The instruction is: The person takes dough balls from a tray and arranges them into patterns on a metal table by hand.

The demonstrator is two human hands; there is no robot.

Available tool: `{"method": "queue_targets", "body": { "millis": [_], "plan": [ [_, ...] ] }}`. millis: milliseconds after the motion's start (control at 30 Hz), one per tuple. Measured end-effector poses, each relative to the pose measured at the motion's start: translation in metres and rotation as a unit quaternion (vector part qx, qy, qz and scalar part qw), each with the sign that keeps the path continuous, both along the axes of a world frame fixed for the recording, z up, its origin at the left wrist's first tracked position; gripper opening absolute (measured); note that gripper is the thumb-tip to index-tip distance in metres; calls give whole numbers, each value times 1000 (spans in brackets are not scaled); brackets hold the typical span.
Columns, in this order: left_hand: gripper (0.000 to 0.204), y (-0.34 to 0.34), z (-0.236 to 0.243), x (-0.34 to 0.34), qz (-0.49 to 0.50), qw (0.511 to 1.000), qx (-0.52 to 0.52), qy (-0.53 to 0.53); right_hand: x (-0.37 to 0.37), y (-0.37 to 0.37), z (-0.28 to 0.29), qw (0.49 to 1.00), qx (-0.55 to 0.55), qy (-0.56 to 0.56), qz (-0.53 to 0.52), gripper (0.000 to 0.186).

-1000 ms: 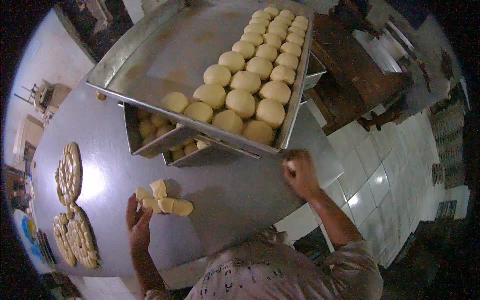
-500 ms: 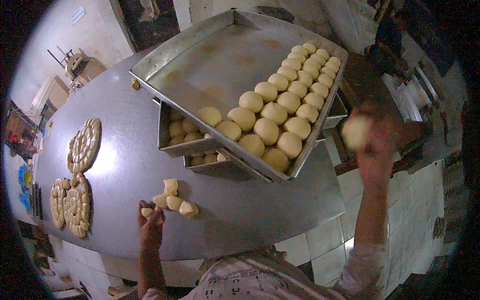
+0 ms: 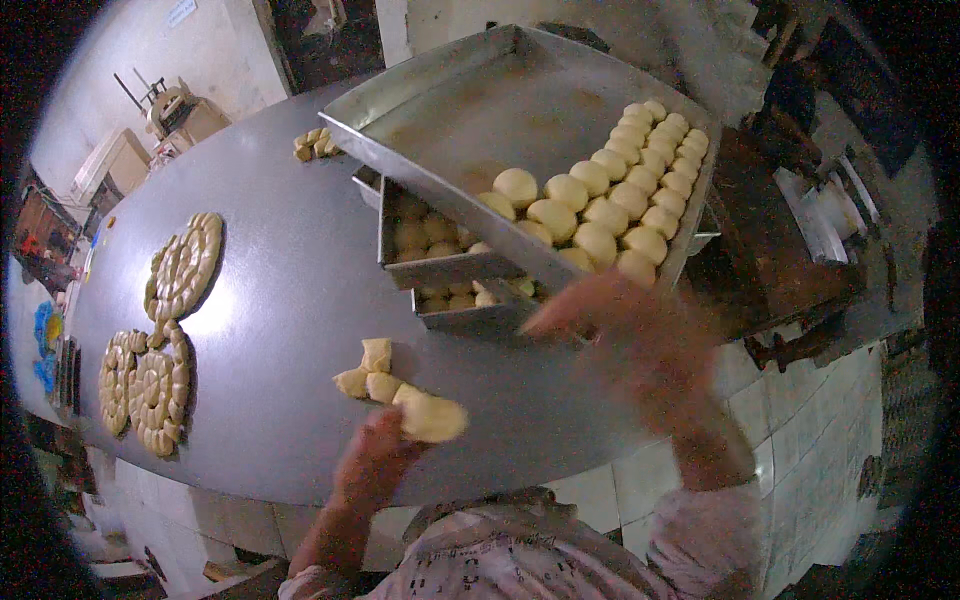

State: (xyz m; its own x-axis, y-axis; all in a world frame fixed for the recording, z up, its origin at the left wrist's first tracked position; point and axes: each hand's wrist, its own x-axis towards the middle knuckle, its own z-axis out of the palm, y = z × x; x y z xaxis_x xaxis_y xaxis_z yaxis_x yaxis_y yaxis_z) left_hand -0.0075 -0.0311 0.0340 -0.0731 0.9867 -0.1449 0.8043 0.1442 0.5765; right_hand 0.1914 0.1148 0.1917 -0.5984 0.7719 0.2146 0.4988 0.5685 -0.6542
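Observation:
My left hand (image 3: 372, 455) is at the near edge of the metal table, closed on a pale, smooth piece of dough (image 3: 432, 417). Touching or just beyond that piece lies a short row of dough lumps (image 3: 376, 372). Smeared by motion, my right hand (image 3: 645, 350) passes in front of the near corner of a large metal tray (image 3: 440, 185). One finger seems to point left; whether the hand holds anything cannot be made out. Rows of round dough balls (image 3: 606, 214) fill the tray's right side, and the hand hides some of the nearest ones.
Beneath the big tray are smaller metal trays (image 3: 450, 270) with more dough balls. Coils of cut dough (image 3: 185, 265) lie on the left of the table (image 3: 270, 350). A few dough pieces (image 3: 316, 146) sit behind. Tiled floor (image 3: 650, 480) shows at the right.
My right hand has swung left from beyond the tray, and the dough ball seen in it no longer shows there. My left hand has moved right and now has a larger-looking dough piece.

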Motion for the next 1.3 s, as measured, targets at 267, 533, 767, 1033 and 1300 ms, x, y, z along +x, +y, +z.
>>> {"method": "queue_targets", "body": {
  "millis": [267,533,767,1033,1300],
  "plan": [
    [33,-6,-56,-64,76,983,114,-119,69,-85,-224,986,-106,93,-93,26],
    [52,17,-84,-90,38,991,128,-23,40,-19,-270,944,164,-105,-266,27],
    [20,-57,-99,-232,243,967,66,27,116,-2,-272,913,185,-150,-331,23],
    [11,-44,-84,-181,310,871,153,-347,103,-14,-269,964,169,-69,-191,27],
    [39,13,-50,-68,179,890,74,-413,121,10,-283,970,90,-109,-197,38]
  ]
}}
